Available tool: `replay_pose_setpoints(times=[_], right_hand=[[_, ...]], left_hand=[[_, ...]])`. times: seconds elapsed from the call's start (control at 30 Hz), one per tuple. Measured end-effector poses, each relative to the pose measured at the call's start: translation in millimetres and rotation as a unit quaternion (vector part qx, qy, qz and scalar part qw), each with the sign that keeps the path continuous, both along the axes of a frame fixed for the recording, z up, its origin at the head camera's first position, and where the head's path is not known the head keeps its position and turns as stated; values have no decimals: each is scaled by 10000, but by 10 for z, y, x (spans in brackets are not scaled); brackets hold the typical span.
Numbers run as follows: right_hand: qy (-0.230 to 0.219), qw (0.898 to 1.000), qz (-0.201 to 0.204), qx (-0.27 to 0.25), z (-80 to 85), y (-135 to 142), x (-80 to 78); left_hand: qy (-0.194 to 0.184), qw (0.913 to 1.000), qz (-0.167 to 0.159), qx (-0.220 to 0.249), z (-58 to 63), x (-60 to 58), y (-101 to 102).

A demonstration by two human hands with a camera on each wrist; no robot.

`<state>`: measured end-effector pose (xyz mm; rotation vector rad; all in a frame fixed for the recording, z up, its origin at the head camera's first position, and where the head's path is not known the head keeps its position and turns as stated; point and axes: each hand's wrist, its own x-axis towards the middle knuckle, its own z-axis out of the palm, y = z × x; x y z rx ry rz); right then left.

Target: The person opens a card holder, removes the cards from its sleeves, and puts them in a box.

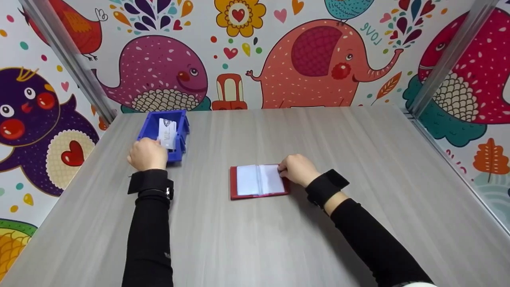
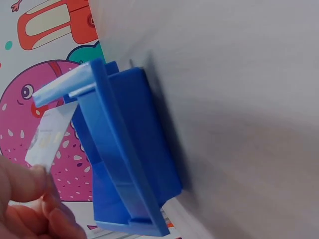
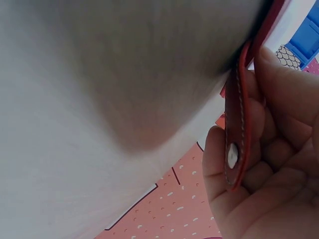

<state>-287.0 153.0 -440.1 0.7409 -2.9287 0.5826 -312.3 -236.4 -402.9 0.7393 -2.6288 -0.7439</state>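
Note:
Over the near end of the blue plastic bin [image 1: 182, 135], my left hand [image 1: 148, 154] pinches a white card [image 1: 167, 133] by its lower end, between thumb and fingers. The card [image 2: 52, 133] tilts up beside the bin's rim in the left wrist view. A red card holder [image 1: 234, 184] lies spread on the table, its pale plastic sleeves [image 1: 248, 180] facing up. My right hand [image 1: 299, 169] grips its right edge, thumb on top. In the right wrist view a stitched red strap [image 3: 238, 119] with a metal snap hangs against the fingers.
The wood-grain table [image 1: 223, 239] runs back to a wall [image 1: 243, 52] printed with cartoon animals. Metal posts [image 1: 67, 56] stand at the back corners. Each wrist wears a black band [image 1: 153, 183].

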Motion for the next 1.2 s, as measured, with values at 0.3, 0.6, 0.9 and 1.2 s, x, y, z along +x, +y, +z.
replay_pose_setpoints(times=[0.3, 0.6, 0.9, 1.2], right_hand=[[-68, 10000, -31, 50, 4, -6, 5], [-39, 10000, 6, 69, 8, -13, 1], [-60, 9999, -10, 81, 20, -7, 14], [12, 9999, 32, 105, 12, -9, 7]], left_hand=[[92, 10000, 21, -20, -24, 13, 1], [78, 9999, -49, -73, -14, 25, 4], [198, 9997, -63, -104, 9, 31, 37], [710, 9966, -328, -252, 41, 31, 208]])
